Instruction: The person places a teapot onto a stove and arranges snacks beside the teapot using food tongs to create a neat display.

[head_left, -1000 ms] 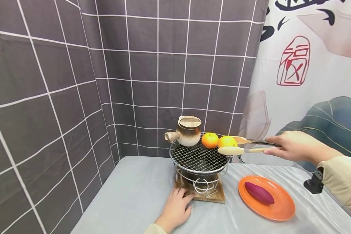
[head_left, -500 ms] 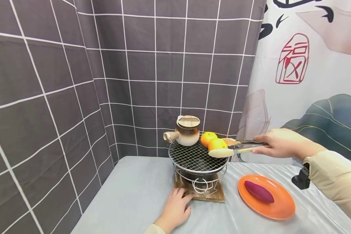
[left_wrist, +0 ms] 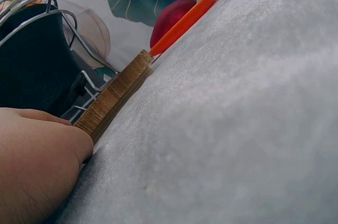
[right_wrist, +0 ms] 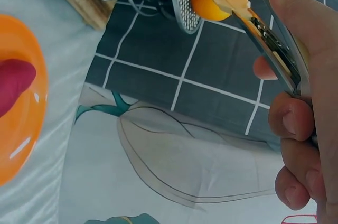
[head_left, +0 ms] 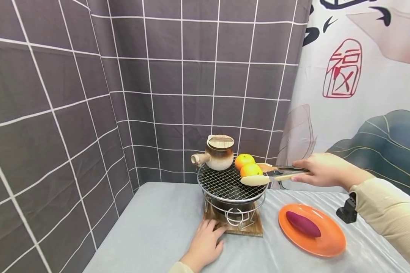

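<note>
In the head view my right hand point(head_left: 328, 170) grips the tongs point(head_left: 285, 172), whose pale wide tips stand at both sides of the front orange point(head_left: 251, 172). That orange is at the right of the round wire grill rack point(head_left: 230, 185), in front of the other orange point(head_left: 244, 160). My fingers wrap round the tongs' handles point(right_wrist: 274, 49) in the right wrist view. My left hand point(head_left: 205, 244) rests with its fingers on the front left corner of the wooden board point(head_left: 254, 227) under the stove; the left wrist view hides its fingertips.
A clay teapot point(head_left: 220, 161) with a wooden lid and side handle stands at the rack's back left. An orange plate point(head_left: 331, 242) bearing a purple sweet potato point(head_left: 303, 224) lies on the right. A grey gridded curtain point(head_left: 164, 83) hangs behind the table point(head_left: 140, 235).
My right hand has moved left with the tongs, bringing the front orange left and slightly down over the rack, in front of the other orange. My left hand stays on the board.
</note>
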`<state>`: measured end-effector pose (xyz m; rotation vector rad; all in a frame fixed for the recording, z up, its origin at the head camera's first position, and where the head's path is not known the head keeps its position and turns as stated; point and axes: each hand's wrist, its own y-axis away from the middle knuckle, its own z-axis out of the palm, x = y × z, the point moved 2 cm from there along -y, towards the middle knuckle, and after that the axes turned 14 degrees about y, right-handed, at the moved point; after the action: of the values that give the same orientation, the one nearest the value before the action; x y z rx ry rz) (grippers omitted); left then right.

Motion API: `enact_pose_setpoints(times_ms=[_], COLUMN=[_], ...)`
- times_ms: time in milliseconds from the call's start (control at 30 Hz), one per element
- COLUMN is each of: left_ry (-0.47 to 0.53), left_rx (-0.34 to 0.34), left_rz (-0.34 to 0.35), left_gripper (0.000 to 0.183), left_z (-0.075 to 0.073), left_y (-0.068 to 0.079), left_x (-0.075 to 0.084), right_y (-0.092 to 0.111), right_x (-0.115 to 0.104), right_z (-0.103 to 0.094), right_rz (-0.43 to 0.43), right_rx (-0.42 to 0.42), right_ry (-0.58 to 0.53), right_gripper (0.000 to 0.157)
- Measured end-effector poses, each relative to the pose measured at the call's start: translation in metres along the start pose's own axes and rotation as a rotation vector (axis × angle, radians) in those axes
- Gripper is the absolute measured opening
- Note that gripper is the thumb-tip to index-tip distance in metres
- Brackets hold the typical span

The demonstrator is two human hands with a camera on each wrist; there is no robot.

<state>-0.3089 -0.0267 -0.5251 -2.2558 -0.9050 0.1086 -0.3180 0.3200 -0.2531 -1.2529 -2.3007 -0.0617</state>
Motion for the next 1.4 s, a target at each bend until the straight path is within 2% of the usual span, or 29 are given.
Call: enact_pose_setpoints(times_ms=[767,1400], left_ry=[0.008,-0.011], left_rx=[0.027,0.009], left_rz=[0.011,0.01], left_gripper=[0.044,0.042], left_z=[-0.0026,-0.0005], left_y=[0.0009,-0.0001], left_x=[0.002,0.0002], right_y=[0.0014,0.0055], right_x=[-0.0001,0.0017], right_z=[0.0039,0.0102], right_rz=[0.009,0.004], right_rx=[0.075,0.019], right_ry=[0.007,-0.074], right_gripper=[0.05,0.049])
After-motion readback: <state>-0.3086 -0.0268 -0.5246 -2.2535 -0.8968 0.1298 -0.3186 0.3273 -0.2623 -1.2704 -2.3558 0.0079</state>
